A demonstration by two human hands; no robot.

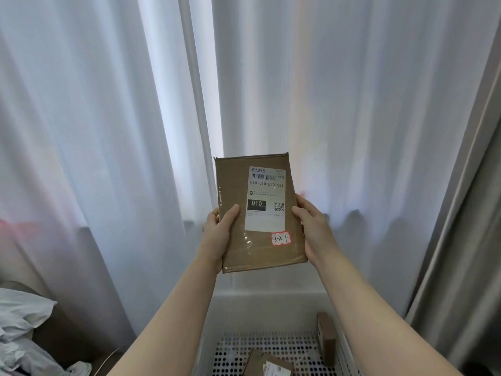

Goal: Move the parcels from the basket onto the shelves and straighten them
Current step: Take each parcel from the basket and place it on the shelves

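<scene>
A flat brown cardboard parcel (235,185) with a white shipping label and a small sticker reading 3-2-4 is held upright in front of white curtains. My left hand (217,232) grips its left edge, thumb across the front. My right hand (314,226) grips its right edge, thumb on the front. Below, a white perforated basket (271,346) holds a brown parcel (326,338) standing on edge at the right and another labelled parcel (268,365) lying at the bottom. No shelves are in view.
White curtains (108,131) fill the background. A grey curtain or panel (466,253) runs down the right side. At the lower left lie crumpled white plastic bags (21,321) on a dark surface.
</scene>
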